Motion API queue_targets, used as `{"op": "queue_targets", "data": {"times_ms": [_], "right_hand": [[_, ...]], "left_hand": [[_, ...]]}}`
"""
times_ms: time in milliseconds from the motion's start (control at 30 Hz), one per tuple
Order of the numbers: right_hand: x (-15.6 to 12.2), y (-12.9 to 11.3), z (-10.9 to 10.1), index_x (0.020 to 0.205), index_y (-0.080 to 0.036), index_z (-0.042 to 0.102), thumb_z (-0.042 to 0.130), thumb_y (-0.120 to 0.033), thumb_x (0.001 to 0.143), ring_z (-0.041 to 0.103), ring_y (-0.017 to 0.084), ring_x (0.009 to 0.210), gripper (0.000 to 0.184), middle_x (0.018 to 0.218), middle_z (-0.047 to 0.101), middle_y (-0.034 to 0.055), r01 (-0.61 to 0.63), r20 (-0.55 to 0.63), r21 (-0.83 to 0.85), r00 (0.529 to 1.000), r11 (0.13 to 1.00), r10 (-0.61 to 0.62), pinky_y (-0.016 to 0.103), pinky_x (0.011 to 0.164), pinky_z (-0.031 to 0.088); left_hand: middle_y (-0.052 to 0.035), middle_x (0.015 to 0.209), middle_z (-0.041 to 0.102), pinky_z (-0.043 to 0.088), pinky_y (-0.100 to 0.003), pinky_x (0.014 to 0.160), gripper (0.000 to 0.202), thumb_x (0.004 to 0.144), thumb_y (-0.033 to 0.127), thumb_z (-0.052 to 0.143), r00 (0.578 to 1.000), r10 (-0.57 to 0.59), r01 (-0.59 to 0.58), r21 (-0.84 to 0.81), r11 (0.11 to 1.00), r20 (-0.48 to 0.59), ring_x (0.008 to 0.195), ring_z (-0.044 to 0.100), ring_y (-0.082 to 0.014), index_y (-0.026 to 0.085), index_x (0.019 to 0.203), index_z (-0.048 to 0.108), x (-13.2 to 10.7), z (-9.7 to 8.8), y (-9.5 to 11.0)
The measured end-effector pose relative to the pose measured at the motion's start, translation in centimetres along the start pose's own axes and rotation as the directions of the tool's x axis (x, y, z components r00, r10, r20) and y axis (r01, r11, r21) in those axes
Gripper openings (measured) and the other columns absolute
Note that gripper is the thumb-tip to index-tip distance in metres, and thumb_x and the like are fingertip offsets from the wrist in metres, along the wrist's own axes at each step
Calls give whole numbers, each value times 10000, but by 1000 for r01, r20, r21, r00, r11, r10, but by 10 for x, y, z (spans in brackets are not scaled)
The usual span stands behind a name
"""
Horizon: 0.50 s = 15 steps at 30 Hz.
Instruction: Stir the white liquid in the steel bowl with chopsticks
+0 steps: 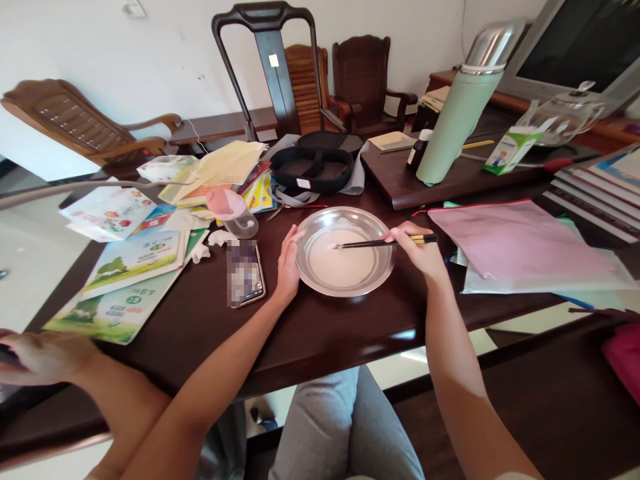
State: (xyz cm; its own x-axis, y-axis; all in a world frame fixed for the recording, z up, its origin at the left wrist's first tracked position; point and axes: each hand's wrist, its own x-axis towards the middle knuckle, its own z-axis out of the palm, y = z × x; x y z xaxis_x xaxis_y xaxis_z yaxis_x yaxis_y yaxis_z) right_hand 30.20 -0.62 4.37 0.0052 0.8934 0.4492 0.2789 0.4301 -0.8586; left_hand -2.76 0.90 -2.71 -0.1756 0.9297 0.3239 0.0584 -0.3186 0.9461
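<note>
A shallow metal bowl (345,289) stands on the dark wooden table, with a pale, creamy liquid (345,263) in it. My left hand (289,263) holds the bowl at its left rim, fingers fairly straight along the side. In my right hand (417,248) is a pair of black chopsticks (365,244) with gold bands near the top. They slant leftward over the right rim, and their tips are in the liquid. A phone (246,273) with a blurred screen lies left of my left hand. Behind it is a clear cup with a pink lid (233,210).
Another person's hand (37,357) grasps something dark at the far left. Booklets (120,293) and a tissue box (110,213) lie left. Behind the bowl is a black case (313,163). A green thermos (457,123) and pink pouch (515,237) are on the right.
</note>
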Motion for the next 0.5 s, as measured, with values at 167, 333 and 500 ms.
{"op": "queue_targets", "data": {"times_ms": [167, 333, 500], "right_hand": [[-2, 4, -9, 590, -295, 725, 704, -838, 999, 760, 270, 676, 681, 634, 768, 30, 13, -162, 66, 987, 998, -2, 487, 892, 608], [-3, -2, 1, 702, -307, 826, 732, -821, 991, 819, 299, 830, 597, 790, 871, 45, 25, 88, -12, 996, 1000, -23, 494, 939, 598], [-1, 3, -4, 674, -306, 779, 710, -851, 985, 798, 284, 782, 631, 742, 837, 32, -3, -108, -6, 994, 1000, 2, 484, 926, 610]], "left_hand": [[-79, 1768, 621, 358, -549, 1441, 642, 1022, 848, 651, 1000, -14, 14, 26, 1000, 0, 1690, 523, -367, 312, 1304, 862, -1, 0, -1], [-90, 1759, 627, 347, -555, 1445, 655, 1029, 850, 638, 1000, 0, 0, 31, 1000, 8, 1694, 515, -369, 305, 1319, 856, -1, -1, -1], [-97, 1764, 619, 342, -561, 1447, 671, 1021, 862, 635, 1000, 3, -3, 33, 999, 14, 1694, 515, -373, 301, 1315, 856, -1, 0, 0]]}}
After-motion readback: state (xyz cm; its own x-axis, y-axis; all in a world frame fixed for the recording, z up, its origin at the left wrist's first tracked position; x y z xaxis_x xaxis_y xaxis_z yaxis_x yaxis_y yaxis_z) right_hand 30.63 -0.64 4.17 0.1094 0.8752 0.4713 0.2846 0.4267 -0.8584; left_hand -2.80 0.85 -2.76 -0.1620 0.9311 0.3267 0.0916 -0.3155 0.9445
